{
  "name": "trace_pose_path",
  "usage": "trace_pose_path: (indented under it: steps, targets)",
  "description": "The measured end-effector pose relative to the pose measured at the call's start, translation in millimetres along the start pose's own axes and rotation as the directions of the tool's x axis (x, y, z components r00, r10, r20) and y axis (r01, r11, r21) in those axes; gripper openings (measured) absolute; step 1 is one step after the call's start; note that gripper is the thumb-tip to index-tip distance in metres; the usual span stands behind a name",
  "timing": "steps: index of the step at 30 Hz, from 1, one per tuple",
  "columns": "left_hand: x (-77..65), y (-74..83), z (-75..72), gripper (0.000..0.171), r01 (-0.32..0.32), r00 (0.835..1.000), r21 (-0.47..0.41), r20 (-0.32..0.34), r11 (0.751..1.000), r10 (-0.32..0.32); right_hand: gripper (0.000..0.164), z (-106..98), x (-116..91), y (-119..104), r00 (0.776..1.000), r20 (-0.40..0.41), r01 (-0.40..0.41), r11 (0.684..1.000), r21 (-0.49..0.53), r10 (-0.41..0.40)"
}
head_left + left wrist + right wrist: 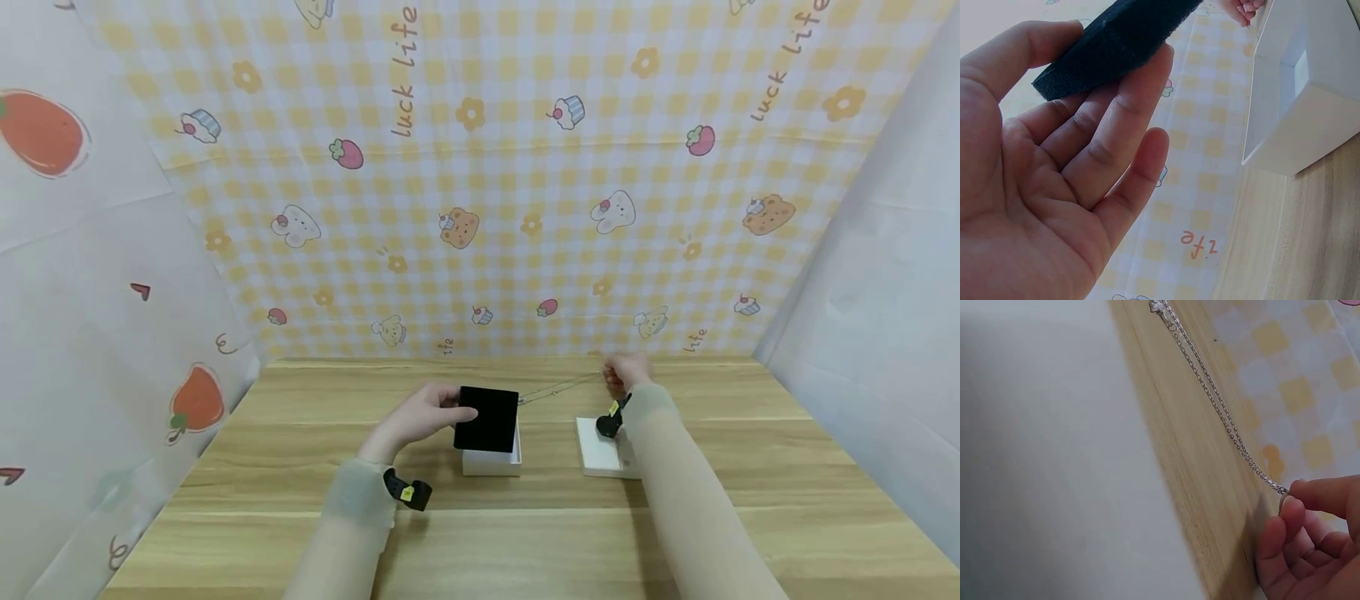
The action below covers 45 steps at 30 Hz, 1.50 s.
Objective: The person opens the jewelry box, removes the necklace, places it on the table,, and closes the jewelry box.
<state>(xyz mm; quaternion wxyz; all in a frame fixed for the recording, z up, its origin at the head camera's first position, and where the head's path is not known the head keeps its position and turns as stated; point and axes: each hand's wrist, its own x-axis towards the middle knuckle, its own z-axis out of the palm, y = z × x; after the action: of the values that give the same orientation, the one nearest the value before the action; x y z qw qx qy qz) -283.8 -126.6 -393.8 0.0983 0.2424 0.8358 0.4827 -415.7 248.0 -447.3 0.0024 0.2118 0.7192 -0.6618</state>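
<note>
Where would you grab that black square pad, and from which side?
I'd pinch the black pad by its left edge, coming from the left, thumb on the upper face and fingers behind, much as the left hand does. It is a flat slab, so opposing broad faces suit a pinch, and the silver chain stretches away on the right, a side better avoided.

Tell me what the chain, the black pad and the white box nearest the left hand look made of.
Chain: likely metal; silver-coloured, shiny, with fine links.
Black pad: perhaps foam, possibly velvet-covered; matt, with a fuzzy surface.
White box: probably stiff cardboard; smooth, with flat walls and crisp edges.
</note>
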Motion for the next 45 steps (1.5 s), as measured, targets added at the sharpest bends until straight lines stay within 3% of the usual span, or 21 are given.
trace_pose_path:
  steps: [7, 17, 26, 38, 42, 45]
  targets:
    - [-15.0, 36.4, -0.9, 0.025, -0.002, 1.000, -0.015, 0.006, 1.000, 0.002, 0.012, -5.4, 1.5, 1.9, 0.999, 0.036, -0.032, 0.999, -0.005, 0.032]
    - [-14.8, 35.8, -1.2, 0.024, -0.002, 1.000, -0.018, 0.011, 1.000, 0.002, 0.019, -4.5, 3.2, -0.4, 0.998, 0.039, -0.040, 0.999, -0.025, 0.041]
    - [-14.2, 34.7, -1.2, 0.022, -0.008, 1.000, -0.024, 0.020, 1.000, 0.008, 0.014, -3.3, 8.9, 1.0, 0.998, 0.055, -0.038, 0.997, -0.069, 0.042]
    - [-14.7, 36.7, -1.6, 0.021, -0.003, 1.000, -0.030, 0.022, 1.000, 0.003, 0.014, -6.7, 7.4, -0.2, 0.994, 0.080, -0.074, 0.997, -0.033, 0.077]
    - [-12.1, 31.9, -1.5, 0.021, 0.004, 1.000, -0.032, 0.028, 0.999, -0.003, 0.015, -6.2, 5.9, -1.5, 0.993, 0.083, -0.082, 0.996, -0.023, 0.084]
    - [-6.2, 18.7, 0.1, 0.022, 0.007, 1.000, -0.026, 0.026, 1.000, -0.006, 0.014, -5.1, 5.4, -1.9, 0.992, 0.080, -0.092, 0.996, -0.016, 0.093]
